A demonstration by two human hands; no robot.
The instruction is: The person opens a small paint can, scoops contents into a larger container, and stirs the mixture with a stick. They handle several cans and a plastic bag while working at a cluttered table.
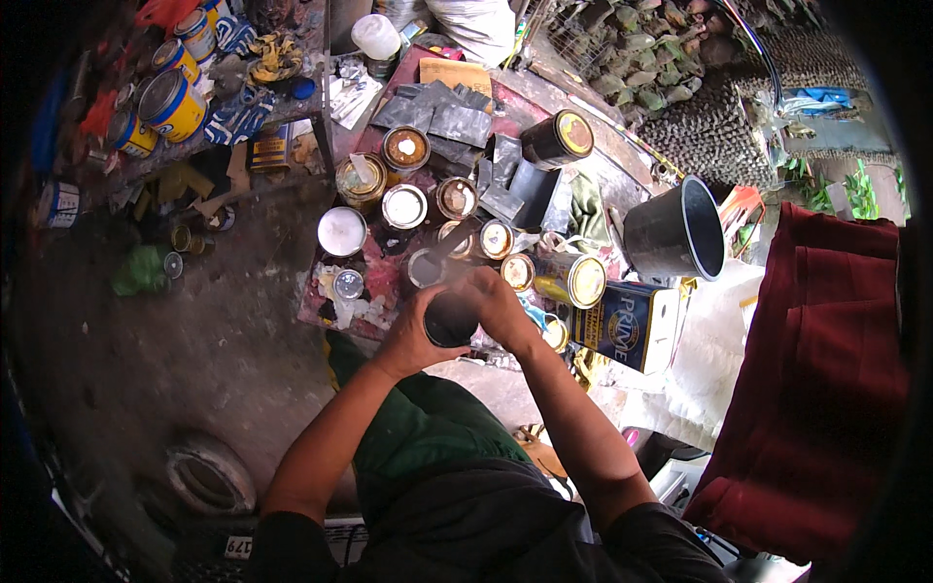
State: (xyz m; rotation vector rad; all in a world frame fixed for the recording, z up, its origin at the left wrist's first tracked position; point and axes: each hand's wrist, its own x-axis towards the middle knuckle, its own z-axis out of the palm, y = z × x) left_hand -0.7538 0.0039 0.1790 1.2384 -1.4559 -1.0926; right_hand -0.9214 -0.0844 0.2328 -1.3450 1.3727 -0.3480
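Note:
Above my lap, my left hand (412,335) is wrapped around a small dark round container (452,320), with its dark round face toward me. My right hand (493,303) is closed at the container's far right side and slightly blurred. A dark flat strip (455,237), like a scraper blade, sticks out past my right fingers; its grip is hidden. Just beyond my hands is a small can with grey contents (425,267). Around it stand several paint cans, among them an open can of white (404,206) and a white-topped can (342,231).
Right of my hands are a yellow-streaked can (573,279), a blue rectangular tin (627,327) and a black bucket (673,228). Dark sheets (449,114) lie farther back. More paint cans (173,105) stand on the left bench. A tyre (209,474) lies lower left; red cloth (802,389) hangs right.

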